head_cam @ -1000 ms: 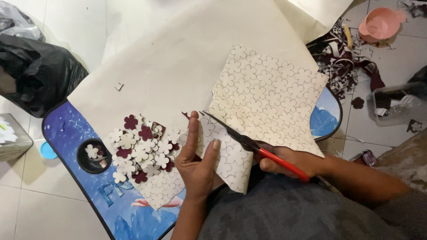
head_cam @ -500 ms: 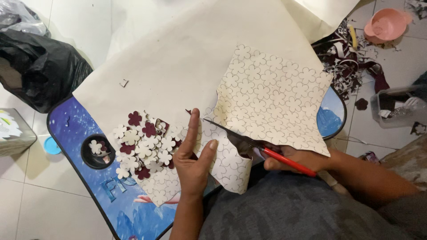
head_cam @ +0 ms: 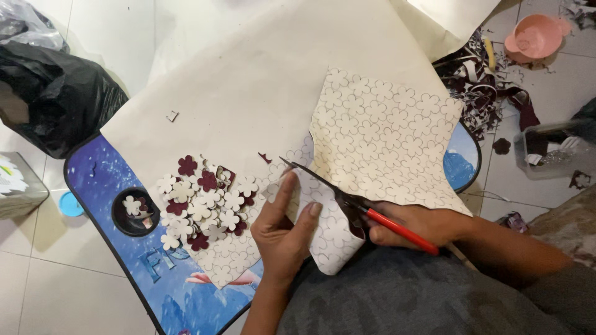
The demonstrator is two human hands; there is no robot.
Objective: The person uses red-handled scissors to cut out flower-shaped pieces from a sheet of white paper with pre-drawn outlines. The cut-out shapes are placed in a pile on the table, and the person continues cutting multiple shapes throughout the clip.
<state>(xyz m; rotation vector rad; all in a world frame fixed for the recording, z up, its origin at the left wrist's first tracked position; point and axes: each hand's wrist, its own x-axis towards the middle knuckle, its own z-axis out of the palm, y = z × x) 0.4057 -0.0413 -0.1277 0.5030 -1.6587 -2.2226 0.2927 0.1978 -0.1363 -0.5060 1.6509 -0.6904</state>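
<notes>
My right hand (head_cam: 422, 224) grips red-handled scissors (head_cam: 347, 198), whose dark blades point left into a cream sheet printed with flower outlines (head_cam: 385, 142). My left hand (head_cam: 282, 229) pinches the sheet's near edge beside the blade tips, index finger stretched along the cut. To the left lies a pile of cut-out flowers (head_cam: 205, 205), cream and maroon, on a large cream sheet (head_cam: 261, 80). Both sheets rest on a blue lap table (head_cam: 112, 186).
A round cup hole (head_cam: 133, 214) in the table holds a few flowers. A black plastic bag (head_cam: 56, 93) sits on the floor at left. Maroon scraps (head_cam: 478, 80), a pink bowl (head_cam: 534, 36) and a clear plastic box (head_cam: 552, 149) lie at right on the tiled floor.
The view has shifted slightly. The scissors have advanced left into the sheet, and my left hand stays on the cut edge beside the blades.
</notes>
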